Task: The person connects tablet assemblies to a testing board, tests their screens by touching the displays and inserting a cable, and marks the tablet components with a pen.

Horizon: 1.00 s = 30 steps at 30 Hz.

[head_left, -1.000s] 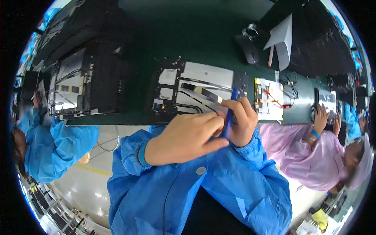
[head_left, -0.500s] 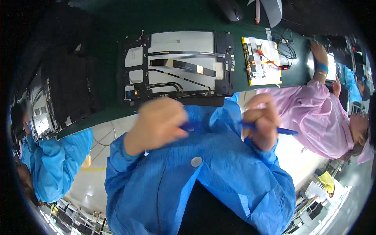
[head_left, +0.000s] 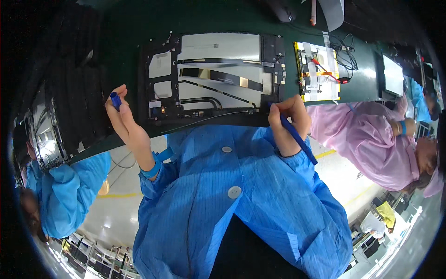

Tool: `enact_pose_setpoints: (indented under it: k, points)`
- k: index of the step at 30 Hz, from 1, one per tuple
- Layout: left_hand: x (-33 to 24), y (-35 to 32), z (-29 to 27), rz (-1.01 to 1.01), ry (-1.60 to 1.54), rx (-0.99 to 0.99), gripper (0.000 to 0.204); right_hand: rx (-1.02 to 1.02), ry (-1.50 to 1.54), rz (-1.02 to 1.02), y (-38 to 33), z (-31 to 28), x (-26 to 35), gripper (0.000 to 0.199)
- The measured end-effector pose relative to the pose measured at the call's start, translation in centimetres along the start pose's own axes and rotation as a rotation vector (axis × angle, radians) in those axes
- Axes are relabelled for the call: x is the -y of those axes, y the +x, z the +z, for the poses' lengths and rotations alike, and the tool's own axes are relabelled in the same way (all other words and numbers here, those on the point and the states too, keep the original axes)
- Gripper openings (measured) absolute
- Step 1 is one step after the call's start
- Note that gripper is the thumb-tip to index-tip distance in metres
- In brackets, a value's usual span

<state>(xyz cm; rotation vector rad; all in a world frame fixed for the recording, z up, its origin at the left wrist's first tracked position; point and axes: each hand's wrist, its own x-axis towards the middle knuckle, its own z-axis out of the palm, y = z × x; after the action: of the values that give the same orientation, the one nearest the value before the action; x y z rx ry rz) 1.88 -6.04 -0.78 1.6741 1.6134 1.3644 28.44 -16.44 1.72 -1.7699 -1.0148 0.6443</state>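
On the bench in front of me lies an opened tablet-like device [head_left: 220, 46], its black frame holding pale panels, dark flex cables and small circuit parts. My right hand [head_left: 289, 124] grips a blue pen [head_left: 301, 143], its writing end toward the device's lower right corner; whether the tip touches cannot be made out. A small blue pen cap [head_left: 115, 99] is held between the fingers of my left hand [head_left: 128, 122], left of the device near the bench's front edge.
Right of the device sits a yellow-edged panel [head_left: 318, 93] with red clip leads and black cables [head_left: 344, 58]. Dark stacked parts [head_left: 76, 102] stand at left. A co-worker in pink [head_left: 367, 139] sits at right, another in blue [head_left: 69, 200] at left. A mouse [head_left: 284, 11] lies far back.
The pen and cap, blurred before near my chest, are now apart: my left hand has moved up and left with the cap, my right hand up to the device's corner with the pen.
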Motion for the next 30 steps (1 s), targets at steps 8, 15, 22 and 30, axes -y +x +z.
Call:
enact_pose_setpoints:
  k: [8, 15, 22, 30]
  points:
    - [0.9, -0.4, 0.3, -0.050, -0.048, 0.034, 0.036, 0.054, -0.089, -0.038, 0.1, -0.1, 0.2, 0.016]
    - [0.7, -0.6, 1.4, -0.019, -0.096, 0.096, 0.037, -0.032, 0.101, -0.046, -0.3, -1.1, -0.4, 0.011]
    - [0.5, -0.6, 1.1, 0.011, -0.086, 0.130, 0.035, -0.139, 0.270, -0.064, -0.4, -2.8, -2.9, 0.020]
    - [0.1, -0.4, 1.2, -0.077, -0.157, 0.150, 0.034, 0.064, 0.009, 0.017, -1.0, -2.2, -0.9, 0.012]
